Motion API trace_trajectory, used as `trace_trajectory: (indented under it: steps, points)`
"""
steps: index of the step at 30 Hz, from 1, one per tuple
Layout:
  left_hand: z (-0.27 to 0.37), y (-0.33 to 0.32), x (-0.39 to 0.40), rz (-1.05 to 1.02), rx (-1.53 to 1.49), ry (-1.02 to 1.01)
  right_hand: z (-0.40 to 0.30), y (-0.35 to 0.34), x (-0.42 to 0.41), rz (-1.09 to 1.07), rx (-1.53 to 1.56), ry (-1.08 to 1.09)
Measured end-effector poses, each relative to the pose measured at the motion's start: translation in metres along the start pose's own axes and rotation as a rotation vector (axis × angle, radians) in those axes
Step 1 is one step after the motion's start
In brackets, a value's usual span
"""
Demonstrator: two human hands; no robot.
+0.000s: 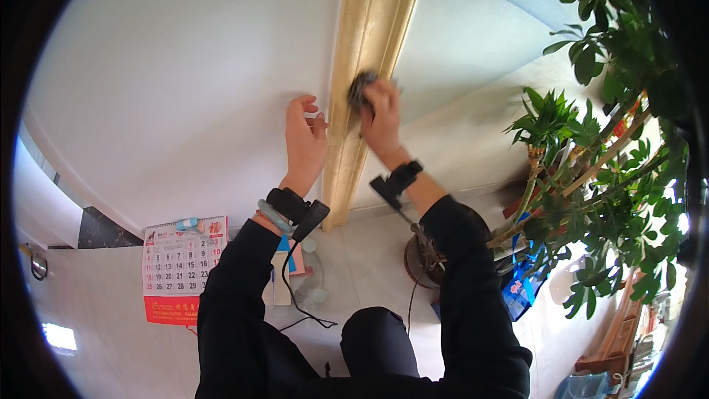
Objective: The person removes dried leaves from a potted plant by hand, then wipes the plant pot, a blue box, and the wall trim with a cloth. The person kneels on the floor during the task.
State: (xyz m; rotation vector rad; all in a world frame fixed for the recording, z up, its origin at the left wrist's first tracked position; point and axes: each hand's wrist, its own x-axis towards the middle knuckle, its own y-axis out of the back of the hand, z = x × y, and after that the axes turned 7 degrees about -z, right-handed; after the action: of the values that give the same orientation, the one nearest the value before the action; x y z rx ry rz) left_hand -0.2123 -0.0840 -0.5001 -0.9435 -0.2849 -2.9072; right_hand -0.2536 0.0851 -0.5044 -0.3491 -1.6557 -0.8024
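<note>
A yellowish, marble-like trim strip (363,39) runs up the white wall (210,66) before me, with a reddish-brown vein near its top. My right hand (382,113) grips a dark grey, blurred bundle (363,90), perhaps a cloth or scouring pad, against the strip. Just left of the strip, my left hand (306,138) is raised near the wall with its fingers loosely curled and nothing in it. Both wrists wear black straps with small black devices and cables.
A wall calendar (177,266) hangs at the lower left, near a notebook (277,282). Leafy potted plants (598,177) crowd the right side, and a round pot (415,260) stands on the floor. A blue bag (520,288) and wooden furniture (615,338) are at the lower right.
</note>
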Motion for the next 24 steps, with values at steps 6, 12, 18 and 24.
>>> trace_trajectory:
  steps: [6, 12, 18, 24]
  points:
    - [-0.015, -0.012, -0.024, -0.048, 0.157, 0.023, -0.005, -0.018, -0.17, -0.573, 0.003, 0.026]
    - [-0.028, -0.005, -0.03, -0.036, 0.074, 0.072, -0.011, -0.009, -0.069, -0.042, 0.127, -0.009]
    - [-0.042, -0.011, -0.048, -0.023, 0.046, 0.159, -0.003, -0.014, -0.035, 0.002, 0.061, 0.038]
    - [-0.049, -0.019, -0.058, -0.046, 0.12, 0.174, -0.01, -0.017, -0.153, -0.43, 0.079, 0.012]
